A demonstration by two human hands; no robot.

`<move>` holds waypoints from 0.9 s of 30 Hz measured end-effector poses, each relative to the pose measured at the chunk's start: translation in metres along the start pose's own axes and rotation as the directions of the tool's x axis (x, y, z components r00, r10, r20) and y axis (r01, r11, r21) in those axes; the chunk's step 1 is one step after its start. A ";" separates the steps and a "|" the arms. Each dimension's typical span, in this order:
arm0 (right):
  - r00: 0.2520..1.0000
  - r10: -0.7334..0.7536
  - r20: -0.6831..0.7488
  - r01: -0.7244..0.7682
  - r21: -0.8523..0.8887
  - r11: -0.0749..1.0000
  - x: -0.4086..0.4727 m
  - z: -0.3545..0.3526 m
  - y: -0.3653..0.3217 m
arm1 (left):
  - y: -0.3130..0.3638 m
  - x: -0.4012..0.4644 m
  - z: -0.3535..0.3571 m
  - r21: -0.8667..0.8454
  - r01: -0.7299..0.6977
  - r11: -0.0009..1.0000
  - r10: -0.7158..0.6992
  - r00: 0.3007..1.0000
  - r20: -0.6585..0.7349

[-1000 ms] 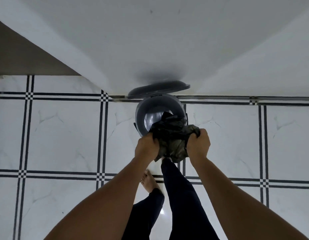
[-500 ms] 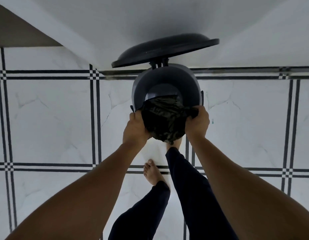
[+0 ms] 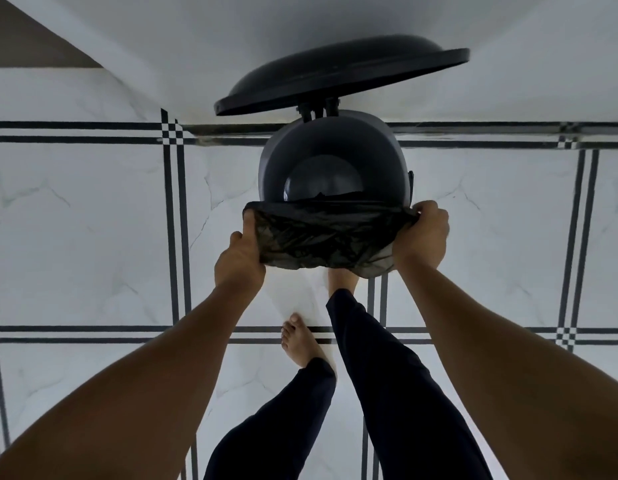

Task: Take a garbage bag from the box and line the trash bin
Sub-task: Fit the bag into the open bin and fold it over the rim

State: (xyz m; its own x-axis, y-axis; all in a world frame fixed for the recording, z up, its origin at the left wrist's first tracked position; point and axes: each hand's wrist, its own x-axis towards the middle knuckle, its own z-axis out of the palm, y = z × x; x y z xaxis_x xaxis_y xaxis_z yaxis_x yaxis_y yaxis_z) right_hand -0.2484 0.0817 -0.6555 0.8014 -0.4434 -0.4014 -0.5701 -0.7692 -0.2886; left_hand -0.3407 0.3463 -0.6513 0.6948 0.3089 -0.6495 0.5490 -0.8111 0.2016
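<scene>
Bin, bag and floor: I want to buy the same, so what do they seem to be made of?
Bin: likely moulded plastic, smooth grey walls with a soft sheen. Bag: thin black plastic film, crinkled and slightly see-through at its lower edge. Floor: glossy white marble-look tile with grey veins; whether stone or ceramic can't be told.

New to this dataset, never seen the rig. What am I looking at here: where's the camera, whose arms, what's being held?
There is no machine here. The single view comes from a wide-angle camera worn on a person's head, looking forward and down, so the two bare arms rising from the bottom edge are the wearer's own, and so are the dark trouser legs and bare feet.

The left hand and right hand each grip one side of a black garbage bag, stretching it out flat just in front of the near rim of the trash bin. The bin is grey and round, and what shows of its inside looks bare. Its lid stands open, tilted up at the back.

Everything sits on a white tiled floor with dark line borders, next to a white wall.
</scene>
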 end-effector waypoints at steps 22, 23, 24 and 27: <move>0.951 0.286 0.116 -0.304 0.197 0.932 0.044 -0.012 0.000 | 0.033 0.061 -0.033 -0.368 0.022 0.930 -0.077 0.988 -0.133; 0.938 0.323 0.128 -0.347 0.287 0.893 0.044 -0.013 -0.002 | 0.034 0.061 -0.034 -0.382 0.025 0.924 -0.081 0.988 -0.132; 0.913 0.380 0.148 -0.407 0.390 0.826 0.044 -0.014 -0.007 | 0.037 0.063 -0.036 -0.395 0.026 0.918 -0.084 0.988 -0.131; 0.824 0.508 0.252 -0.530 0.660 0.532 0.042 -0.018 -0.029 | 0.048 0.069 -0.041 -0.453 0.047 0.890 -0.115 0.985 -0.125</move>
State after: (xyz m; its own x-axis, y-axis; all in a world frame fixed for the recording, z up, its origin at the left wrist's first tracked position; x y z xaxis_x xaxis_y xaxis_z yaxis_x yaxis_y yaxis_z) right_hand -0.1948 0.0771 -0.6483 0.3253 -0.6398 -0.6963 -0.8475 0.1294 -0.5148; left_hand -0.2476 0.3494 -0.6558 0.6793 0.4598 -0.5720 0.7318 -0.4829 0.4809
